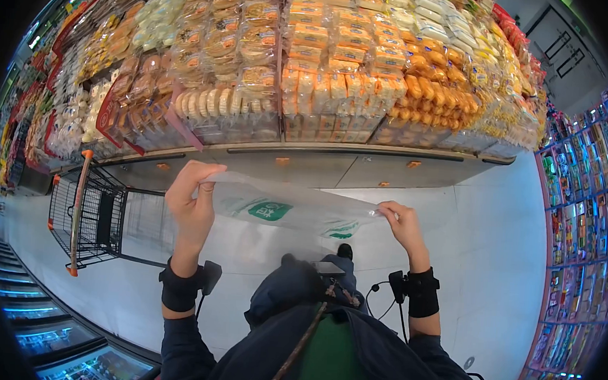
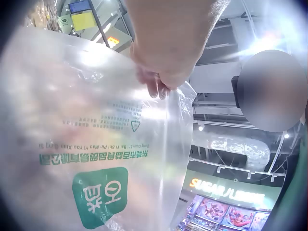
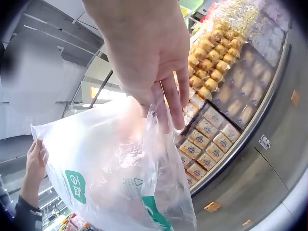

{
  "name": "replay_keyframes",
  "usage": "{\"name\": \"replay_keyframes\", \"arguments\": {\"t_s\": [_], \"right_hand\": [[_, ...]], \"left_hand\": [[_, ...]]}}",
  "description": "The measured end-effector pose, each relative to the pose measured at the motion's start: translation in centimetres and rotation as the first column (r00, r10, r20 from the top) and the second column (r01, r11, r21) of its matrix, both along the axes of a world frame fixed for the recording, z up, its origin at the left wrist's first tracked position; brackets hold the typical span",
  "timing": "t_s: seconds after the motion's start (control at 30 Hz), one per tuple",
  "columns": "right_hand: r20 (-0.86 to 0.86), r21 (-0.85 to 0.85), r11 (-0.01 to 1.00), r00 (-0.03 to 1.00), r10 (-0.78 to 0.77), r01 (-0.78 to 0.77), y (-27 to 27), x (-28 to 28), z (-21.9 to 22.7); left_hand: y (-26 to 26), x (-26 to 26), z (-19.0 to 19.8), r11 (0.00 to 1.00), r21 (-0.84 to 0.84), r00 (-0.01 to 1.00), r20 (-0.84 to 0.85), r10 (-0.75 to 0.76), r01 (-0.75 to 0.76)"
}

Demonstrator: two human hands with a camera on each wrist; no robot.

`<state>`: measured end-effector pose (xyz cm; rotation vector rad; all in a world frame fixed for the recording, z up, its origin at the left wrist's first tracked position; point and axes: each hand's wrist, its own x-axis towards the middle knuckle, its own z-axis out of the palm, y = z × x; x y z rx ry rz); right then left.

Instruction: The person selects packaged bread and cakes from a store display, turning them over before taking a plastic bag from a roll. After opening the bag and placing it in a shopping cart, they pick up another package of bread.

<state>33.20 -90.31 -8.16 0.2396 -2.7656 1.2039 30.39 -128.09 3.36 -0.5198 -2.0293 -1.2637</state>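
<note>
A clear plastic bag (image 1: 296, 205) with green printing is stretched between both hands in front of the body. My left hand (image 1: 193, 196) pinches one top corner of it between thumb and fingers. At the opposite corner, my right hand (image 1: 403, 225) pinches the edge. In the left wrist view the bag (image 2: 96, 130) shows a green logo and lines of green text upside down, and the left fingertips grip its rim. The right wrist view has the right hand (image 3: 154, 62) holding the bag (image 3: 106, 159) where the film bunches into folds.
Ahead stands a long display counter (image 1: 305, 166) heaped with packaged breads and cakes. A black shopping cart (image 1: 94, 212) with orange trim is at the left. Shelves of colourful packets (image 1: 584, 221) line the right side. Glass-topped freezers (image 1: 65, 342) run along the lower left.
</note>
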Motion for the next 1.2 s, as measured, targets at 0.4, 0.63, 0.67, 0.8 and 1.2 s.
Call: {"name": "replay_keyframes", "arguments": {"t_s": [0.4, 0.63, 0.67, 0.8, 1.2], "right_hand": [[-0.026, -0.323, 0.929, 0.98, -0.2, 0.181, -0.2, 0.4, 3.4], [0.075, -0.357, 0.907, 0.975, -0.208, 0.221, 0.7, 0.1, 1.3], [0.097, -0.426, 0.877, 0.975, -0.2, 0.222, 0.7, 0.0, 1.1], [0.221, -0.681, 0.664, 0.951, -0.215, 0.309, 0.0, -0.3, 1.3], [0.415, -0.677, 0.607, 0.897, -0.154, 0.417, -0.5, -0.4, 0.5]], "left_hand": [[-1.0, 0.7, -1.6, 0.98, 0.158, 0.983, 0.154, 0.099, -0.124], [-0.7, 1.5, -2.0, 0.976, 0.15, 0.98, 0.142, 0.138, -0.159], [-1.0, 1.5, -2.4, 0.972, 0.149, 0.976, 0.155, 0.156, -0.179], [-1.5, 1.4, -3.0, 0.96, 0.199, 0.975, 0.139, 0.172, -0.197], [-1.5, 3.2, -4.2, 0.993, 0.093, 0.994, -0.07, 0.085, -0.078]]}}
